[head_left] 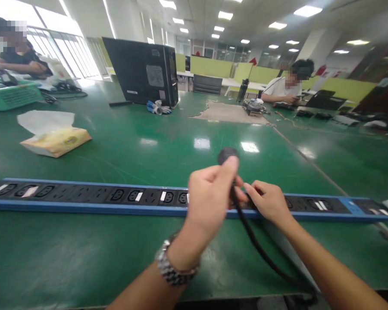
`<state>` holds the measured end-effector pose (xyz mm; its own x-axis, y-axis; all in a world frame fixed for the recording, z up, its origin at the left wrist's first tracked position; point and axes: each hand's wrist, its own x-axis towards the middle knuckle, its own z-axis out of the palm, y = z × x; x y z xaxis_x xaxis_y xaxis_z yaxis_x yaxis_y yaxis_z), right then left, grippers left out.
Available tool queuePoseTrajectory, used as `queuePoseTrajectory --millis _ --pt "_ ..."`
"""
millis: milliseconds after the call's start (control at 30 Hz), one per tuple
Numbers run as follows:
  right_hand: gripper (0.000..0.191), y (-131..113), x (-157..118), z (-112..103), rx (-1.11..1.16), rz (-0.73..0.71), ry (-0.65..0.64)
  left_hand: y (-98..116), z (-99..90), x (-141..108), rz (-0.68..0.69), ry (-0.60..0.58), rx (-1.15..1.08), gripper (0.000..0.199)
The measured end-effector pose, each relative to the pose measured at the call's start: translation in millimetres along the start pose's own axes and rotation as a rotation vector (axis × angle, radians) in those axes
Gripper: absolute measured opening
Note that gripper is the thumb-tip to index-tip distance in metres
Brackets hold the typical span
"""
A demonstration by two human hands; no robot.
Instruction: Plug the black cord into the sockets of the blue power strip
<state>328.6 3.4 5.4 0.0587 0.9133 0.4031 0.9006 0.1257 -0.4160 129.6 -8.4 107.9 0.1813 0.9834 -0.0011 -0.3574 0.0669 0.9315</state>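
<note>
My left hand [210, 196], with a metal-banded watch [176, 265] on its wrist, is closed around a black power plug [228, 154]. The plug's rounded end points up past my thumb. From below my fingers a thick black cable [258, 247] curves down to the table's front edge. My right hand [268, 200] is just right of it, fingers curled and thumb pressed in; what they grip is hidden. Under both hands a long blue and black power strip [93, 209] lies across the green table, its sockets facing up, several with white labels.
A tissue pack [60, 140] lies at left, near a green basket [14, 95]. Behind stand a black computer case [142, 71] and blue-grey gloves [158, 107]. One person [17, 60] sits far left, another [286, 88] at back right beside scattered equipment [255, 106].
</note>
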Motion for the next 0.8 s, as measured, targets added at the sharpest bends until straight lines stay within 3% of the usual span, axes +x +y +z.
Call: queuePoseTrajectory --millis 100,200,300,567,800 --pt "0.049 -2 5 -2 -0.013 0.013 -0.048 -17 -59.8 -2 -0.125 0.209 0.204 0.046" --pt "0.048 -3 5 -2 -0.013 0.022 -0.056 -39 -86.9 -10 -0.308 0.201 0.286 0.049" --pt "0.048 -2 3 -1 -0.011 0.026 -0.057 -53 -83.7 -13 -0.357 0.167 0.332 0.050" --pt "0.045 -2 2 -1 -0.038 0.029 -0.064 -68 -72.4 -12 -0.268 0.173 0.520 0.051" --pt "0.035 -1 -1 1 -0.169 -0.094 -0.058 -74 -75.0 -15 -0.274 0.157 0.425 0.047"
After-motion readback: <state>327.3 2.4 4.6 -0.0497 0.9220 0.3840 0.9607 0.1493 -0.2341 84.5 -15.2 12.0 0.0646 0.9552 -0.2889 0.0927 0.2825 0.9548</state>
